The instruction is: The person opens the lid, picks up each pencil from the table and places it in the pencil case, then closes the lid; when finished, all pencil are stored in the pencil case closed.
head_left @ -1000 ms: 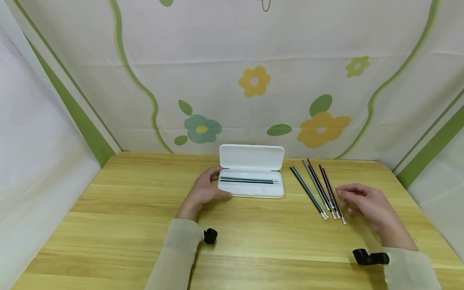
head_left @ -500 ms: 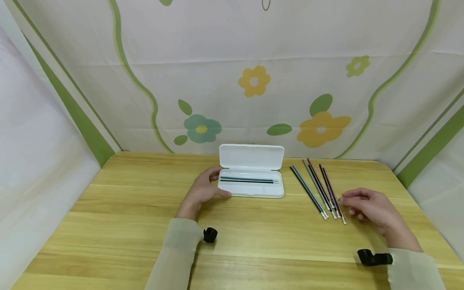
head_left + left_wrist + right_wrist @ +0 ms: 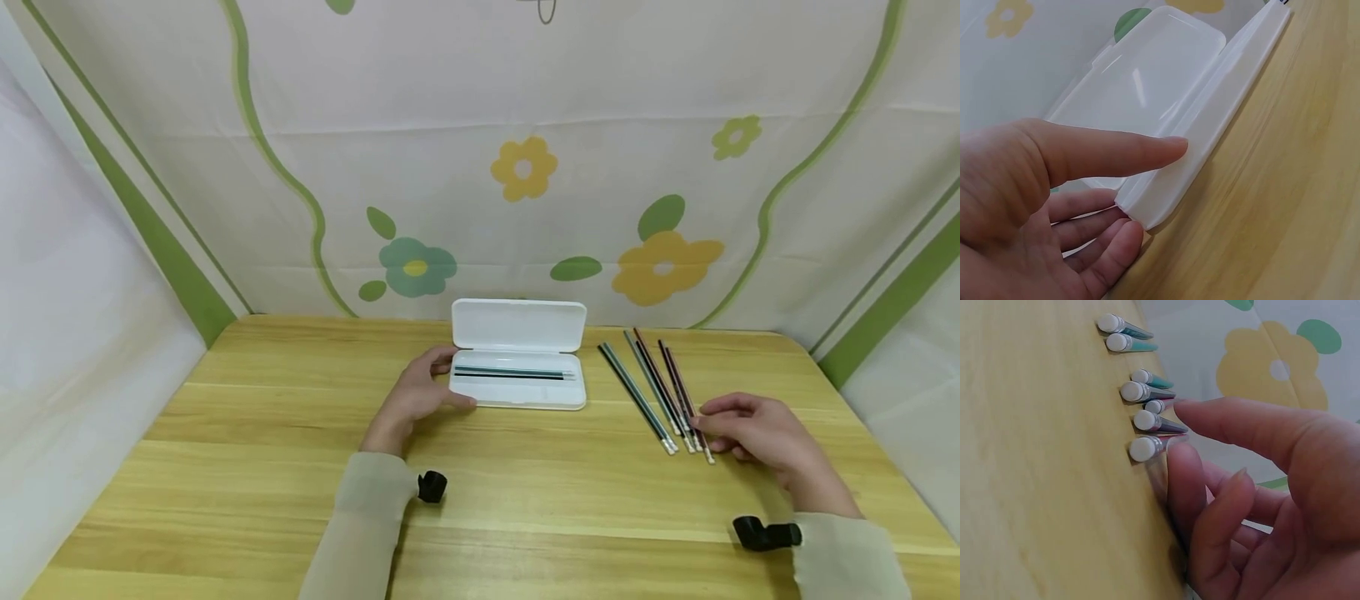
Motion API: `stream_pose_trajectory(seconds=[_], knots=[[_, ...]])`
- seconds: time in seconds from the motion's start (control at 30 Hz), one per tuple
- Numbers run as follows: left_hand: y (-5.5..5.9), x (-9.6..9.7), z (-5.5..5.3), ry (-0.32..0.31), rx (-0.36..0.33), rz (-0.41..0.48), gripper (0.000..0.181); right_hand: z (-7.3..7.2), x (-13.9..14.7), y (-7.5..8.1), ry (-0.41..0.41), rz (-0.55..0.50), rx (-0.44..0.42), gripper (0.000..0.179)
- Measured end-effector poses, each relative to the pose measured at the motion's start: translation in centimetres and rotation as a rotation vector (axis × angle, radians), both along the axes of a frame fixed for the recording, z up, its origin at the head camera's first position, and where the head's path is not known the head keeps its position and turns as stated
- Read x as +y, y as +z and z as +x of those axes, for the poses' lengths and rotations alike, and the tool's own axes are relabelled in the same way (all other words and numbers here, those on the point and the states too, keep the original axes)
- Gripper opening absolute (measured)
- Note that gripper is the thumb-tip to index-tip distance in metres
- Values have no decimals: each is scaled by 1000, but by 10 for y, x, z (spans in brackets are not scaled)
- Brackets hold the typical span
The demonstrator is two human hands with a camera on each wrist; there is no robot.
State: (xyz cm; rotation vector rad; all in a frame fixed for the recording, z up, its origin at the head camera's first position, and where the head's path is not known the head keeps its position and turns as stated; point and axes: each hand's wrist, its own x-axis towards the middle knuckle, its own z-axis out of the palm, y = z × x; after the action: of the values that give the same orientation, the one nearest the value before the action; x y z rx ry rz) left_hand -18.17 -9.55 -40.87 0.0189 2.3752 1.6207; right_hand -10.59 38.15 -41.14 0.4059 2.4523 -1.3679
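A white pencil case (image 3: 517, 398) stands with its lid (image 3: 519, 325) raised. Inside lie a few pencils (image 3: 510, 372), dark and teal, with white erasers. My left hand (image 3: 418, 393) holds the case's left end, the thumb along the front wall and the fingers round the end, as the left wrist view shows. To the right of the case, several loose pencils (image 3: 634, 396) in green, black and dark red lie with their erasers toward me. My right hand (image 3: 757, 429) is at the rightmost pencil (image 3: 1143, 449), thumb and index finger on either side of it with a gap between them.
Everything rests on a wooden table (image 3: 525, 517). A white cloth with printed flowers (image 3: 525, 169) hangs right behind its back edge, and more cloth hangs at both sides. A black wrist camera (image 3: 765, 533) sits on my right cuff.
My right hand first drew slightly away to the right, then came back left, its thumb tip now over the rightmost pencils. The left hand and the case stay put.
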Motion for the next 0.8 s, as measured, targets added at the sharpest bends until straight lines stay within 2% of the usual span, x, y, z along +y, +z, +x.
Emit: stream_pose_trajectory(seconds=[0.17, 0.4, 0.63, 0.8], knots=[[3, -7, -1, -21, -14, -41, 84, -3, -4, -3, -5, -12, 5, 62], [8, -13, 0, -49, -56, -41, 83, -3, -10, -4, 8, -9, 8, 61], [8, -12, -1, -98, -3, -25, 83, -2, -5, -2, 24, 1, 4, 61], [4, -12, -3, -107, 25, -16, 83, -3, -3, 0, 40, 17, 6, 53]])
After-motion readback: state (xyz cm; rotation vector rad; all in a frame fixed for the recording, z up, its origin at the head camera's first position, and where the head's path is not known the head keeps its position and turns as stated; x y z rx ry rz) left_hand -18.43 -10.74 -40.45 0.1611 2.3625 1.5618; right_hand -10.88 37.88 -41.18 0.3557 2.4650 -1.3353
